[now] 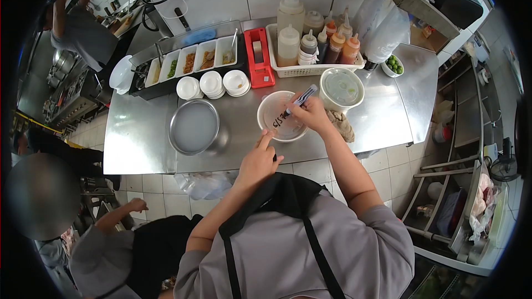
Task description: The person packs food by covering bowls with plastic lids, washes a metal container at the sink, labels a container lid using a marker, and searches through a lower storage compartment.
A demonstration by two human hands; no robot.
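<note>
My right hand [312, 113] grips a black-and-white marker [304, 96], its tip at the clear lid of a round white tub [267, 109]. Black handwriting runs across that lid. An outstretched finger of my left hand [258, 156] touches the tub's near left rim; the other fingers are curled, with a small black cap-like piece [275, 158] showing between them. Right behind my right hand stands a second lidded white tub [342, 88], beside a crumpled brown cloth [342, 125]. To the left is a steel bowl [216, 143] holding cloudy liquid.
Small white dishes [211, 83] are stacked before a rack of topping trays [190, 61]. A red tape dispenser [260, 72] stands beside a basket [310, 70] of sauce bottles. Green limes [394, 65] sit in a bowl at right. A co-worker [111, 243] is close on my left; another person works farther back.
</note>
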